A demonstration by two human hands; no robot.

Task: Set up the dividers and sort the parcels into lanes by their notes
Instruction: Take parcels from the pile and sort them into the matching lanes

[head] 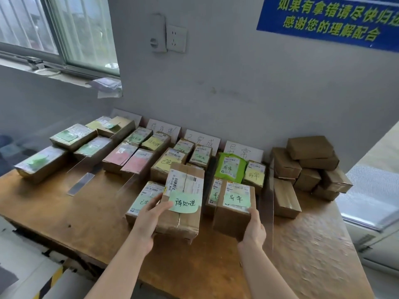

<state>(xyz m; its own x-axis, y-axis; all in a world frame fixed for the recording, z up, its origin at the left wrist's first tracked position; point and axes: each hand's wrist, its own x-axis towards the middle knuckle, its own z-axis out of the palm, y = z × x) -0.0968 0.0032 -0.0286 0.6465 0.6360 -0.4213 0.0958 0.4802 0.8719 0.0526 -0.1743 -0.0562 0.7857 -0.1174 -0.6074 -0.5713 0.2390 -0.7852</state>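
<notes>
View from above of a wooden bench [71,214] set into a wall corner. Parcels lie on it in lanes split by upright clear dividers [80,184], and each lane is headed by a handwritten label card [202,139] leaning on the wall. My left hand [149,219] is curled round the left side of a tall parcel [183,212], thumb laid across its face just beside the green note, leaving the writing readable. That parcel stands at the near end of the third lane, overlapping the parcels behind it. Its note seems to match the second card rather than this one, so I judge it should go one lane to the left. My right hand [253,230] grips the near right corner of a square parcel [234,214], fingers curled round it. This parcel is in the fourth lane, whose card matches its note, so it looks to be where it belongs. For moving, bare wood shows in front of the left lanes, right up to the bench's near edge. On the right a divider stands just beside my right hand, with a stack of plain boxes [308,167] beyond it, so that side is tight.
</notes>
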